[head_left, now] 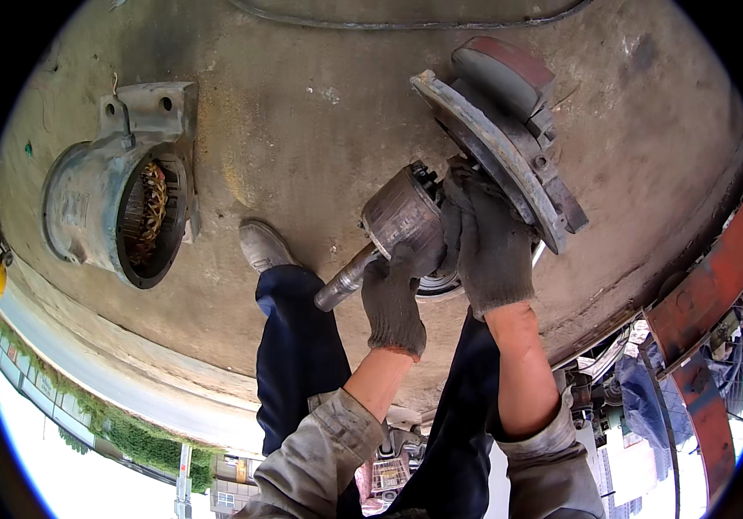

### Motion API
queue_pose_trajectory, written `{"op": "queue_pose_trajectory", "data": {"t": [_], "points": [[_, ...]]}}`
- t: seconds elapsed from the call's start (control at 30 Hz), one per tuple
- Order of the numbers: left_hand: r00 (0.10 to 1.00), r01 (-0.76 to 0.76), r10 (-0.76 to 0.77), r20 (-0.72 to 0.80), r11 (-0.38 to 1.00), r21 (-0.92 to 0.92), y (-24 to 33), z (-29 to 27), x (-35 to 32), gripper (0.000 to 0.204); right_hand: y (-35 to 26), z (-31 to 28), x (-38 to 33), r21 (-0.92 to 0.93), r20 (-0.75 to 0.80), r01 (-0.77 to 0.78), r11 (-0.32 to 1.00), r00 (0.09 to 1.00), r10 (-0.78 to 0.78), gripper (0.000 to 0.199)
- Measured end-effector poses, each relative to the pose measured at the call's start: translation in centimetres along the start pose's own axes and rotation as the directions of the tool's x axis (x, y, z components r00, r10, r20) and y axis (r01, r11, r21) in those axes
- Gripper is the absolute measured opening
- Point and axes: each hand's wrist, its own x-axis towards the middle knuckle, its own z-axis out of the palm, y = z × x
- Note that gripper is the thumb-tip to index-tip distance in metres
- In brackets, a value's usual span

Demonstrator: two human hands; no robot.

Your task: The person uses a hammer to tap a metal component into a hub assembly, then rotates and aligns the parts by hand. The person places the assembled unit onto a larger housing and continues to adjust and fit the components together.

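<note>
A grey motor rotor (399, 216) with a steel shaft (347, 281) pointing toward me is held up in front of me. My left hand (393, 298), in a dark grey knit glove, grips the rotor from below near the shaft. My right hand (485, 246), gloved the same way, clasps its far end, where it meets a round end plate (497, 164) with a red-topped cover (503, 73). Both hands are closed around the assembly.
A grey motor housing (116, 212) with copper windings inside lies on the concrete floor (302, 112) at the left. My shoe (263, 246) and dark trouser legs stand below the rotor. An orange metal frame (709, 294) and piled scrap sit at the right.
</note>
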Motion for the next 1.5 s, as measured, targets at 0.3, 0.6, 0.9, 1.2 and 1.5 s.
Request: {"op": "queue_pose_trajectory", "data": {"t": [0.3, 0.6, 0.9, 1.2, 1.5], "points": [[0.998, -0.06, 0.06, -0.005, 0.998, -0.023, -1.8, -0.3, 0.0, 0.042, 2.3, 1.6, -3.8, 0.866, 0.178, -0.347, 0.359, 0.886, 0.428, 0.043], [1.0, -0.026, 0.026, -0.003, 0.999, -0.038, -1.0, 0.0, -0.4, 0.039, 9.2, 5.5, -1.8, 0.75, 0.064, -0.08, 0.657, 0.997, 0.048, 0.046], [0.999, -0.051, 0.05, 0.005, 0.999, 0.01, 0.7, -0.2, 0.0, 0.039, 9.6, 8.3, 0.4, 0.624, 0.141, -0.103, -0.775, 0.99, -0.018, 0.051], [0.998, -0.069, 0.069, -0.004, 0.995, 0.069, 2.7, 0.0, 0.4, 0.043, 6.5, 8.5, 1.9, 0.684, 0.299, -0.05, -0.728, 0.93, 0.216, 0.05], [0.998, -0.063, 0.062, 0.018, 0.996, 0.058, 2.7, 0.5, -0.2, 0.051, 10.4, 13.4, 1.1, 0.728, 0.386, -0.09, -0.68, 0.873, 0.298, 0.044]]}}
